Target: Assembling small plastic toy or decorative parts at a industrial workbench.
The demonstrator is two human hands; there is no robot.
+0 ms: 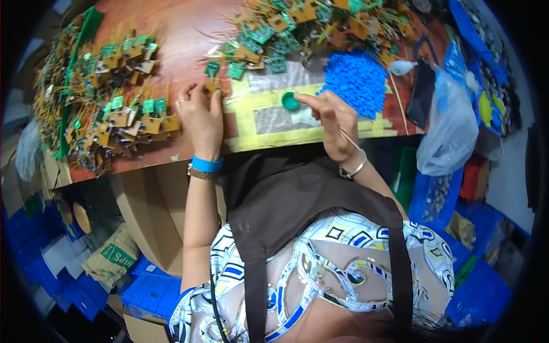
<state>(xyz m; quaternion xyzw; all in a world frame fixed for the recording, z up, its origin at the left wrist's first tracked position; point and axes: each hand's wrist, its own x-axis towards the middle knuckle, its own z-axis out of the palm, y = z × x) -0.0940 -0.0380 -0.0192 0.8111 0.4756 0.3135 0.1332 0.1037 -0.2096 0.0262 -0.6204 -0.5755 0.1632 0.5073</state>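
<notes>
My left hand (pixel 201 119) rests at the table's near middle, its fingertips closed on a small orange circuit board (pixel 213 88) with wires. My right hand (pixel 338 123) pinches a thin pale stick (pixel 347 138), whose rear end sticks out past the palm. Its front tip is hidden by the fingers. Beside those fingertips stands a small round green cap (pixel 290 101), open side up. A whitish scrap (pixel 305 118) lies just below the cap. Right of them spreads a heap of small blue parts (pixel 355 80).
Yellow tape (pixel 274 137) frames a work patch on the red-brown table. Wired orange and green boards (pixel 123 120) are piled left, with more boards (pixel 280 43) at the back. A white-tipped bulb (pixel 402 67), black case (pixel 421 91) and plastic bag (pixel 449 126) are at right.
</notes>
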